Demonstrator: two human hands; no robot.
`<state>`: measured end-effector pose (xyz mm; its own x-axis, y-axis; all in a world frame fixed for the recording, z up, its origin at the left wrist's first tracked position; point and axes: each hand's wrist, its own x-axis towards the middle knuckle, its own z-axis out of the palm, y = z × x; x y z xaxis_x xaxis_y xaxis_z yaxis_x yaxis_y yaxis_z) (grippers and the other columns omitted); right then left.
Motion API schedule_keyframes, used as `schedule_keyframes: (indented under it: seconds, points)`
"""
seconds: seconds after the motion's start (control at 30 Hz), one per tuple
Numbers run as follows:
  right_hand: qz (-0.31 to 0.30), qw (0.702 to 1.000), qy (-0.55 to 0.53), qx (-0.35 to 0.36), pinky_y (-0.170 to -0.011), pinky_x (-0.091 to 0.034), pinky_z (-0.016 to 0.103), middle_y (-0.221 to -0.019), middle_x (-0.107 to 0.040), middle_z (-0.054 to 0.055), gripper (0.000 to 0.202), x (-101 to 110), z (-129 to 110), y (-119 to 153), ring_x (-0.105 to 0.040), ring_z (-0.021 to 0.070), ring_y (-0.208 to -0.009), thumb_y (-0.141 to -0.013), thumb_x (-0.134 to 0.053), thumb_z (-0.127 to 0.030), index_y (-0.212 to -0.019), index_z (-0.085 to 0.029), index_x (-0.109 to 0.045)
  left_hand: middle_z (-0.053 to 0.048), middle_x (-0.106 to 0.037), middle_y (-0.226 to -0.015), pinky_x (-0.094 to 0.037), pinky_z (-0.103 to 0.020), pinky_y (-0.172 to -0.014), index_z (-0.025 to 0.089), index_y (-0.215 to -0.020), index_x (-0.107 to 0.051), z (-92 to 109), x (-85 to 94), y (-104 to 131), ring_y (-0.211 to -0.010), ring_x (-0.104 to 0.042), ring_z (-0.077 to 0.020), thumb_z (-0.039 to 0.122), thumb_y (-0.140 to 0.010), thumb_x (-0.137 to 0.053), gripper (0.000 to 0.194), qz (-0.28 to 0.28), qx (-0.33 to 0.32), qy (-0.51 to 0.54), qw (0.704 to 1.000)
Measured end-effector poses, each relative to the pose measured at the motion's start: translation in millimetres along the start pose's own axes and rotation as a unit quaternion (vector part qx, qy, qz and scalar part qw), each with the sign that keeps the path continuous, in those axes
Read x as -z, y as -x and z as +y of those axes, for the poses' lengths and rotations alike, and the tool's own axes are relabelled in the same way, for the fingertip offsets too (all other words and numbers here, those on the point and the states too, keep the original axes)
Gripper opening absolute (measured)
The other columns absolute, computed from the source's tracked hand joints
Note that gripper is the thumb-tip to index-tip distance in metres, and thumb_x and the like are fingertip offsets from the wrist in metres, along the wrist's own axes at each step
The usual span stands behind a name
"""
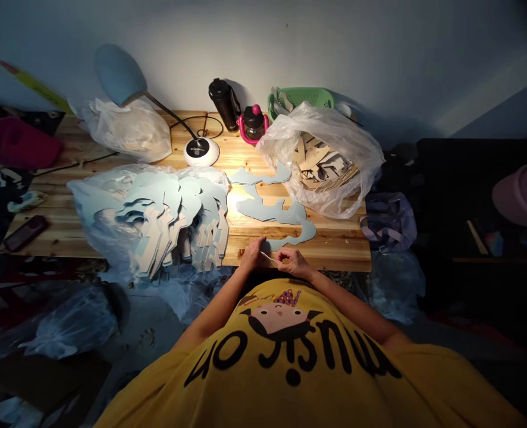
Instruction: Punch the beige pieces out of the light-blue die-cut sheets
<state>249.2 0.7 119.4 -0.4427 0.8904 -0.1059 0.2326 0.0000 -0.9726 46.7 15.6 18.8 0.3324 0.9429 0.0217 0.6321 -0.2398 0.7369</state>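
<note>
The left hand (251,255) grasps one end of a wavy blue cutout (307,230) over the table (339,252); the right hand's (292,263) grip pinches, apparently, a thin white strip (269,257).

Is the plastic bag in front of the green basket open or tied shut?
Open: the mouth of the plastic bag is spread wide, and a heap of cut scraps shows inside it.

Your right hand (292,263) pinches a thin white strip (269,257) that reaches toward your left hand (252,255), beside the left end of a curved pale-blue piece (306,233) on the wooden table (341,251). Left of your hands, similar pieces (183,205) lie heaped on clear plastic (96,223); beyond your right hand, a plastic bag (361,139) holds cut scraps (319,163).
</note>
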Motion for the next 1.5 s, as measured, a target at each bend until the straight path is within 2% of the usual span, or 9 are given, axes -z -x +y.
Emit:
schedule_keyframes:
  seconds: [0.23,0.37,0.47,0.63,0.73,0.9,1.03,1.23,1.5]
  points:
    - [-0.091,0.991,-0.099,-0.018,-0.068,-0.043,0.025,-0.075,-0.059,0.0,0.007,3,-19,7,-0.052,0.0128,-0.069,-0.075,-0.059,-0.024,-0.072,-0.017,-0.057,-0.018,-0.052,-0.129,-0.042,-0.041,-0.107,0.014,-0.123,-0.05,-3,1.1,0,-0.124,-0.049,-0.0277,0.028,-0.075,-0.07,0.053,0.066,0.04,0.013,0.997]
    - [-0.026,0.994,-0.106,-0.027,-0.074,-0.045,0.027,-0.079,-0.059,0.001,0.013,24,-11,3,-0.055,0.0141,-0.074,-0.076,-0.062,-0.029,-0.074,-0.017,-0.057,-0.012,-0.059,-0.117,-0.046,-0.038,-0.101,0.017,-0.111,-0.057,-1,11.2,-1,-0.114,-0.055,-0.0259,0.016,-0.068,-0.065,0.044,0.029,0.041,0.042,0.998]
    - [0.04,0.995,-0.072,-0.048,-0.072,-0.045,0.027,-0.076,-0.059,0.001,0.018,43,5,-1,-0.054,0.0144,-0.071,-0.075,-0.063,-0.034,-0.072,-0.018,-0.057,-0.007,-0.064,-0.101,-0.05,-0.034,-0.087,0.018,-0.106,-0.059,2,20.8,4,-0.096,-0.061,-0.0226,0.021,-0.069,-0.063,0.037,0.011,0.094,0.114,0.989]
    - [0.113,0.991,-0.011,-0.069,-0.067,-0.044,0.027,-0.07,-0.057,0.001,0.021,54,32,-9,-0.052,0.0148,-0.067,-0.072,-0.061,-0.039,-0.068,-0.019,-0.056,-0.006,-0.064,-0.094,-0.05,-0.028,-0.073,0.015,-0.115,-0.057,-1,29.2,12,-0.081,-0.061,-0.017,0.037,-0.07,-0.069,0.051,-0.01,0.166,0.342,0.925]
    - [0.114,0.99,-0.011,-0.079,-0.064,-0.043,0.027,-0.067,-0.056,0.0,0.023,51,43,-13,-0.051,0.0144,-0.063,-0.071,-0.06,-0.041,-0.068,-0.019,-0.055,-0.005,-0.064,-0.087,-0.05,-0.027,-0.07,0.014,-0.107,-0.061,-3,28.6,11,-0.075,-0.06,-0.0153,0.042,-0.07,-0.07,0.047,0.023,0.214,0.387,0.897]
    - [0.125,0.987,0.02,-0.099,-0.062,-0.041,0.026,-0.065,-0.055,0.0,0.024,49,62,-20,-0.049,0.0147,-0.062,-0.072,-0.057,-0.043,-0.067,-0.02,-0.053,-0.005,-0.064,-0.081,-0.048,-0.026,-0.065,0.013,-0.095,-0.064,-2,25.3,8,-0.069,-0.058,-0.0144,0.043,-0.068,-0.071,0.041,0.092,0.268,0.341,0.896]
    - [0.155,0.973,0.137,-0.102,-0.067,-0.042,0.027,-0.067,-0.054,0.001,0.016,54,72,-26,-0.05,0.016,-0.068,-0.072,-0.054,-0.033,-0.063,-0.021,-0.048,-0.003,-0.063,-0.076,-0.046,-0.024,-0.063,0.014,-0.089,-0.065,1,25.1,13,-0.067,-0.056,-0.0134,0.035,-0.072,-0.065,0.027,0.137,0.301,0.25,0.91]
    - [0.147,0.952,0.242,-0.113,-0.074,-0.044,0.026,-0.083,-0.056,0.003,0.013,56,77,-33,-0.052,0.0156,-0.075,-0.072,-0.057,-0.022,-0.062,-0.021,-0.048,-0.003,-0.066,-0.077,-0.046,-0.025,-0.066,0.015,-0.087,-0.067,8,26.4,15,-0.068,-0.058,-0.0145,0.029,-0.074,-0.063,0.019,0.128,0.325,0.157,0.924]
    - [0.148,0.943,0.26,-0.143,-0.074,-0.045,0.027,-0.076,-0.053,0.003,0.017,57,80,-36,-0.052,0.0166,-0.073,-0.07,-0.06,-0.017,-0.059,-0.021,-0.047,-0.002,-0.065,-0.071,-0.044,-0.026,-0.067,0.016,-0.088,-0.069,10,23.2,11,-0.066,-0.058,-0.0152,0.027,-0.076,-0.064,0.017,0.113,0.334,0.104,0.93]
